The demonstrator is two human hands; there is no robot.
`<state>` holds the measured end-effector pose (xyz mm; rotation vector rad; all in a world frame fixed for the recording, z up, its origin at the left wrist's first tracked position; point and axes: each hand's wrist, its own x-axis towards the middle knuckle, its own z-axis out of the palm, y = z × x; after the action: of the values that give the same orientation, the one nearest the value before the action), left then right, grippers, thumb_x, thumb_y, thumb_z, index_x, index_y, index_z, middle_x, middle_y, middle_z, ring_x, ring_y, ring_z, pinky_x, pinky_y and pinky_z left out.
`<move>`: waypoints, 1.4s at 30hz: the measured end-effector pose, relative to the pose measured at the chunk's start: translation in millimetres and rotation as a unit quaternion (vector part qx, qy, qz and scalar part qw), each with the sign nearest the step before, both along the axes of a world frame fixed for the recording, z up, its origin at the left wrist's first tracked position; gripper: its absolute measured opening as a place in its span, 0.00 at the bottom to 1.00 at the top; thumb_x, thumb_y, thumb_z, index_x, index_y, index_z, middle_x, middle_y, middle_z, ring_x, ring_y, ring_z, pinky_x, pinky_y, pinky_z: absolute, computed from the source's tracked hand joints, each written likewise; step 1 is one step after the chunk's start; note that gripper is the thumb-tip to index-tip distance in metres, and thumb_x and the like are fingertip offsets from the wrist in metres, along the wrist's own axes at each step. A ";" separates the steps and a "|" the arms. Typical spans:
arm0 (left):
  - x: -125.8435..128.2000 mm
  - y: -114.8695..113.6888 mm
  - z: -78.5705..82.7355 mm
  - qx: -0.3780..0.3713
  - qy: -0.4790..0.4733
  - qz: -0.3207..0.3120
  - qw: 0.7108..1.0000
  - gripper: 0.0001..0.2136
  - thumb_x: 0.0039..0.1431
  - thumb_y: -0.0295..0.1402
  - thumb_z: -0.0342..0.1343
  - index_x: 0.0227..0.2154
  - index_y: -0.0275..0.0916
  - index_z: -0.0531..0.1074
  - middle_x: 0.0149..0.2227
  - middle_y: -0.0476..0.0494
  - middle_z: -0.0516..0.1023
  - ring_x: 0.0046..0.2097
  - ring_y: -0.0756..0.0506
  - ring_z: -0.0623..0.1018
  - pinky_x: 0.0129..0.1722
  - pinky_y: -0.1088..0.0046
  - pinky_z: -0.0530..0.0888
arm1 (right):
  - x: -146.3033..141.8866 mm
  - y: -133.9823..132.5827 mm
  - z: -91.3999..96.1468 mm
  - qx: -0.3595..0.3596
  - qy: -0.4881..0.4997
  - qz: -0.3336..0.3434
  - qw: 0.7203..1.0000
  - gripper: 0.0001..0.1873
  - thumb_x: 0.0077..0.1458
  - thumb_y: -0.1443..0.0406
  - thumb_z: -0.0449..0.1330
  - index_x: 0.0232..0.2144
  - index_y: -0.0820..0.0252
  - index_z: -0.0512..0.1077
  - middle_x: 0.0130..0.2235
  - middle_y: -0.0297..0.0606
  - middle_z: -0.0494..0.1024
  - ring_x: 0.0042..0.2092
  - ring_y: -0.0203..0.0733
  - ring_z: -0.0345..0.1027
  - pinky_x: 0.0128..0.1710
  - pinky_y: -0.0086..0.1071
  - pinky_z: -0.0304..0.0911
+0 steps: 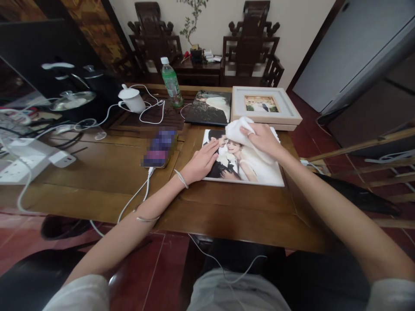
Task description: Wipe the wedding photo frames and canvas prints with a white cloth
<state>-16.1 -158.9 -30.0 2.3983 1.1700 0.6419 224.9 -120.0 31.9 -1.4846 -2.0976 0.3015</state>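
A wedding photo panel [248, 170] lies flat on the wooden table [223, 211] in front of me. My left hand [204, 160] rests on its left side, fingers stretched out over the picture. At the panel's upper part, my right hand [262, 138] grips a white cloth [238, 128] that is bunched against the surface. The cloth covers part of the picture's top edge. Just behind the panel are a dark photo album [207, 108] and a pale box with a framed picture [282, 108].
Left of the panel lies a phone [159, 149] with a white charging cable [147, 185]. Behind it stand a lidded white cup [132, 100] and a green-labelled bottle [171, 82]. A power strip [19, 162] and tangled cables occupy the far left. Dark wooden chairs [251, 47] stand beyond the table.
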 end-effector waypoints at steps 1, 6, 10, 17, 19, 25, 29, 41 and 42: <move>-0.1 0.1 -0.1 0.001 -0.001 -0.002 1.000 0.24 0.71 0.37 0.37 0.66 0.36 0.56 0.70 0.37 0.54 0.72 0.41 0.52 0.69 0.51 0.54 | -0.8 8.7 -0.5 0.003 -0.002 -0.011 1.000 0.16 0.61 0.58 0.51 0.23 0.56 0.64 0.29 0.40 0.75 0.34 0.48 0.66 0.40 0.38 0.57; 0.4 -0.4 -0.1 0.004 -0.001 0.001 1.000 0.24 0.71 0.37 0.37 0.66 0.37 0.57 0.70 0.38 0.55 0.71 0.41 0.53 0.68 0.50 0.54 | -10.5 3.0 -0.1 0.013 0.013 -0.016 1.000 0.15 0.61 0.61 0.51 0.23 0.55 0.63 0.26 0.38 0.72 0.32 0.46 0.64 0.39 0.36 0.57; 1.2 -1.3 0.5 -0.003 -0.004 0.008 1.000 0.24 0.71 0.37 0.37 0.66 0.38 0.57 0.70 0.38 0.55 0.71 0.41 0.53 0.68 0.49 0.54 | -15.6 -52.2 -2.1 -0.006 0.010 0.032 0.999 0.13 0.62 0.62 0.50 0.26 0.56 0.67 0.26 0.35 0.72 0.29 0.44 0.65 0.40 0.37 0.60; 3.8 -5.6 8.6 -0.031 0.013 0.023 0.999 0.24 0.70 0.35 0.36 0.66 0.36 0.57 0.71 0.38 0.53 0.72 0.41 0.52 0.68 0.48 0.54 | -15.2 -162.4 -7.0 0.005 -0.058 0.119 0.991 0.14 0.58 0.72 0.48 0.39 0.58 0.72 0.37 0.41 0.79 0.39 0.48 0.73 0.56 0.52 0.59; 4.3 -6.3 10.1 -0.035 0.016 0.025 0.999 0.24 0.70 0.36 0.36 0.66 0.36 0.57 0.71 0.38 0.53 0.72 0.41 0.52 0.68 0.48 0.55 | -14.0 -174.9 -7.0 0.008 -0.070 0.129 0.989 0.15 0.58 0.72 0.48 0.40 0.58 0.73 0.42 0.44 0.80 0.43 0.51 0.73 0.56 0.53 0.61; 2.7 -3.5 5.0 -0.017 0.017 0.018 1.000 0.24 0.70 0.36 0.36 0.66 0.37 0.57 0.71 0.39 0.54 0.71 0.42 0.52 0.69 0.52 0.53 | -9.0 -138.8 -0.4 -0.021 -0.056 0.107 0.992 0.13 0.60 0.70 0.48 0.37 0.56 0.73 0.37 0.39 0.80 0.38 0.47 0.73 0.53 0.47 0.62; 1.3 -1.6 1.2 -0.007 0.010 0.014 1.000 0.23 0.71 0.36 0.37 0.66 0.39 0.57 0.70 0.40 0.54 0.71 0.42 0.53 0.69 0.52 0.53 | -7.9 -75.3 3.9 -0.027 -0.031 0.058 0.997 0.14 0.63 0.61 0.49 0.28 0.57 0.70 0.28 0.38 0.76 0.30 0.43 0.66 0.37 0.37 0.60; -1.2 -0.4 -1.2 0.006 -0.009 0.005 1.000 0.24 0.69 0.32 0.37 0.66 0.38 0.57 0.70 0.38 0.56 0.71 0.41 0.54 0.69 0.52 0.54 | -26.6 -19.6 -1.8 0.006 -0.039 0.059 0.997 0.11 0.61 0.64 0.49 0.29 0.57 0.68 0.28 0.39 0.74 0.30 0.45 0.64 0.36 0.36 0.57; -0.9 -0.3 -1.6 0.007 -0.009 0.007 1.000 0.24 0.69 0.32 0.37 0.66 0.38 0.57 0.70 0.38 0.56 0.71 0.41 0.54 0.69 0.53 0.54 | -26.1 -31.5 -3.1 0.004 -0.054 0.077 0.996 0.10 0.61 0.64 0.49 0.31 0.58 0.69 0.29 0.39 0.75 0.31 0.45 0.65 0.37 0.36 0.57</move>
<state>-17.0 -159.2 -31.6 2.3928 1.1791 0.6755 198.8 -151.5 28.7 -1.3639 -2.3020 0.2754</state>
